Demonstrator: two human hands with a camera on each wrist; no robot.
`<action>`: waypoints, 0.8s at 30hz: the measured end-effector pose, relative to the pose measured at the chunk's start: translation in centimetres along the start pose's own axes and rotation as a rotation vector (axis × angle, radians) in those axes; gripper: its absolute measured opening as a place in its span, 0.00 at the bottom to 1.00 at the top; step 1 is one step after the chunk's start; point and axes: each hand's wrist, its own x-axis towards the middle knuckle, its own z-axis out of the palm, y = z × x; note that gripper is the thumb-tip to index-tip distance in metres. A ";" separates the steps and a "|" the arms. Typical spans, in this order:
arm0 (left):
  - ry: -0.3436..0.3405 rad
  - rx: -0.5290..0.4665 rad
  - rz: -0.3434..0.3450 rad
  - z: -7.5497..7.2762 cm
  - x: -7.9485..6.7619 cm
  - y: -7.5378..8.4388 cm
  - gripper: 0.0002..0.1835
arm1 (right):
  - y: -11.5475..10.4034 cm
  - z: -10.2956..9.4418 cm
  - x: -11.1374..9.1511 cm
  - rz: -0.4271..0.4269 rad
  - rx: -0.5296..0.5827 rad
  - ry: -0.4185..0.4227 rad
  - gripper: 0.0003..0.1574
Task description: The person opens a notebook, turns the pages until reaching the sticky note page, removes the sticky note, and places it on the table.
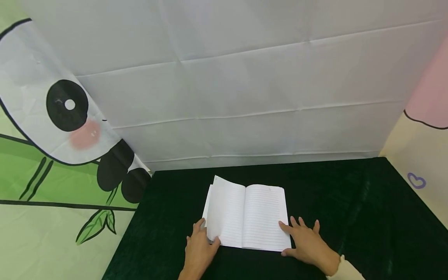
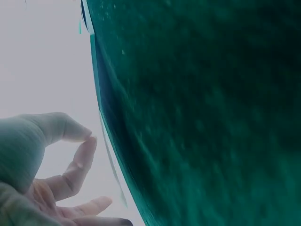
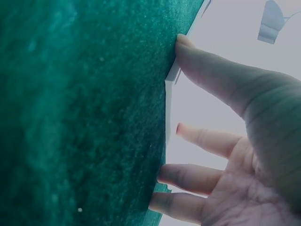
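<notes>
An open notebook point(image 1: 265, 217) with white ruled pages lies on the dark green cloth. Its left side is a blank-looking page, with other sheets showing at its outer edge. My left hand point(image 1: 200, 251) is at the notebook's lower left corner, thumb by the bottom edge and fingers along the left edge. In the left wrist view the thumb point(image 2: 61, 126) and a bent finger overlap at their tips, though they look apart from above. On the lower right corner rests my right hand point(image 1: 308, 243), fingers spread. Its thumb point(image 3: 207, 66) touches the notebook's edge in the right wrist view.
Dark green cloth point(image 1: 336, 194) covers the table. Behind it hangs a creased white sheet point(image 1: 245, 93). A printed cartoon backdrop point(image 1: 63, 147) stands on the left, and a cream and pink one point(image 1: 420, 155) on the right.
</notes>
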 end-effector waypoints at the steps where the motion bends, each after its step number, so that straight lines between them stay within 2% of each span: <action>1: 0.001 0.002 -0.002 -0.1 0.1 -0.2 0.22 | 0.0 0.0 0.0 0.003 0.001 0.001 0.51; 8: 0.020 0.037 -0.039 -0.9 0.7 -2.0 0.15 | -0.1 0.1 0.1 0.029 -0.004 -0.014 0.51; 14: 0.002 0.065 -0.020 -1.0 0.6 -2.8 0.12 | -0.1 0.1 -0.2 0.046 -0.004 -0.003 0.53; 19: 0.024 0.084 -0.012 -1.2 0.3 -3.0 0.10 | 0.0 0.1 -0.5 0.032 -0.013 0.016 0.52; 24: 0.027 0.109 -0.002 -1.5 0.4 -3.2 0.17 | 0.0 0.0 -0.5 0.013 -0.010 0.041 0.54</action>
